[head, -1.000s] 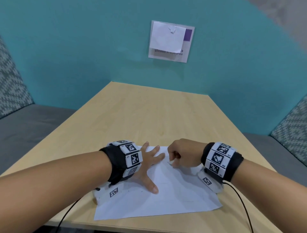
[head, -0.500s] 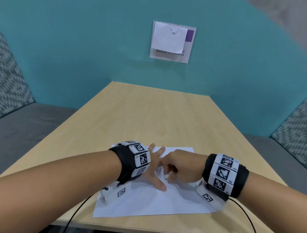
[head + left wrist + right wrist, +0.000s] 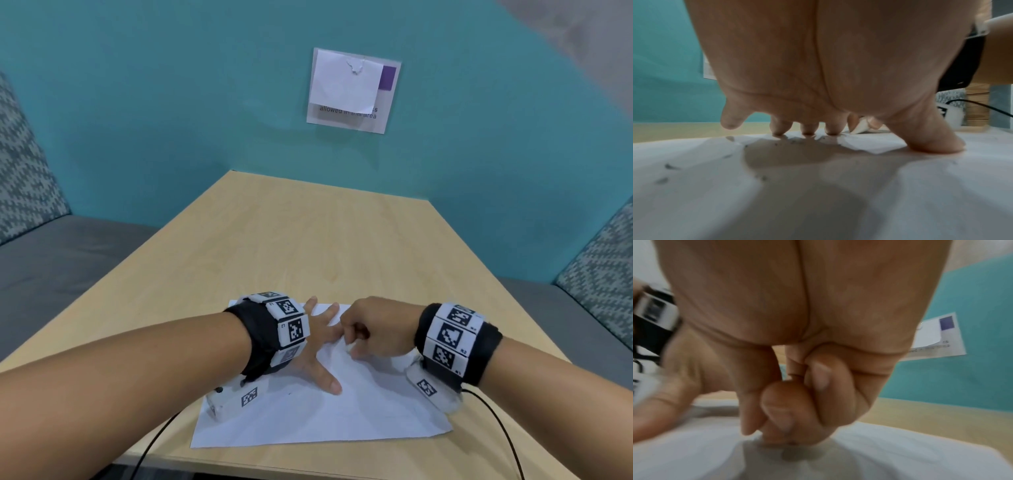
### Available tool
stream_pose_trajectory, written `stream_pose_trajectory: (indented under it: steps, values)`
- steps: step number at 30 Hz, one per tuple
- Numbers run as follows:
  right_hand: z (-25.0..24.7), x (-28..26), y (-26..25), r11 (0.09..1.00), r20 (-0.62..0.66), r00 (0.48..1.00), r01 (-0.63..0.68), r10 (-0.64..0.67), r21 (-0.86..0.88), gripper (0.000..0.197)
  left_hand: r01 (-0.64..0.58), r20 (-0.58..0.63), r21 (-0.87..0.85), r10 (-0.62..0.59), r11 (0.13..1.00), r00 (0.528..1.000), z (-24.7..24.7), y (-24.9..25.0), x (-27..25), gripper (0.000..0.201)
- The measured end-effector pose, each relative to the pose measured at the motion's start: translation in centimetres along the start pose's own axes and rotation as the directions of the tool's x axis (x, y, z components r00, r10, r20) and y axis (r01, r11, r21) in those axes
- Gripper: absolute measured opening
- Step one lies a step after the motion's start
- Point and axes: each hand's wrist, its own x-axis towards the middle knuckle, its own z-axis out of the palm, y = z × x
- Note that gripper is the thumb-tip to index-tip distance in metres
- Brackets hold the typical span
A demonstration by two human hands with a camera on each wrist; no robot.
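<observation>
A white sheet of paper (image 3: 308, 421) lies on the near end of the wooden table (image 3: 308, 240). My left hand (image 3: 317, 346) presses it flat, with fingers and thumb spread. In the left wrist view the fingertips (image 3: 807, 129) and thumb touch the sheet. My right hand (image 3: 356, 342) is curled just right of the left fingers and pinches a small white eraser (image 3: 859, 128) down against the paper. The curled fingers (image 3: 777, 410) hide the eraser in the right wrist view. Dark crumbs (image 3: 668, 166) are scattered on the sheet.
A notice (image 3: 352, 90) hangs on the teal wall behind the table. Grey benches with patterned cushions (image 3: 27, 178) flank the table on both sides. Cables (image 3: 496, 421) trail from both wrist units over the table's near edge.
My right hand has slid left across the paper, close up to the left hand's fingers. The left hand has stayed pressed on the sheet.
</observation>
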Motion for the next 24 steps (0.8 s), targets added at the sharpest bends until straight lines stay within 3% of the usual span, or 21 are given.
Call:
stream_pose_trajectory:
  steps: [3, 7, 12, 16, 20, 24]
  values:
    - [0.6, -0.4, -1.0, 0.998, 0.071, 0.996, 0.059, -0.059, 0.011, 0.015, 0.009, -0.019, -0.007, -0.009, 1.0, 1.0, 0.0, 0.1, -0.2, 0.109]
    - [-0.5, 0.2, 0.6, 0.999, -0.025, 0.999, -0.031, 0.031, -0.008, 0.009, -0.012, 0.009, -0.009, 0.012, 1.0, 1.0, 0.1, 0.0, 0.0, 0.107]
    - [0.9, -0.2, -0.4, 0.998, 0.033, 0.998, 0.061, -0.061, 0.018, 0.009, -0.007, 0.0, 0.001, 0.007, 1.0, 1.0, 0.0, 0.0, 0.0, 0.103]
    - [0.0, 0.1, 0.8, 1.0, -0.016, 1.0, -0.021, 0.021, 0.003, 0.009, -0.009, -0.01, 0.012, 0.009, 1.0, 1.0, 0.3, 0.0, 0.3, 0.107]
    - [1.1, -0.2, -0.3, 0.998, 0.064, 0.996, 0.065, -0.066, 0.024, 0.013, -0.007, -0.007, 0.01, 0.007, 1.0, 1.0, 0.0, 0.1, 0.1, 0.106]
    - [-0.2, 0.0, 0.9, 1.0, -0.005, 1.0, -0.019, 0.019, 0.021, 0.009, -0.009, 0.014, 0.016, 0.008, 1.0, 1.0, -0.1, 0.1, 0.2, 0.107]
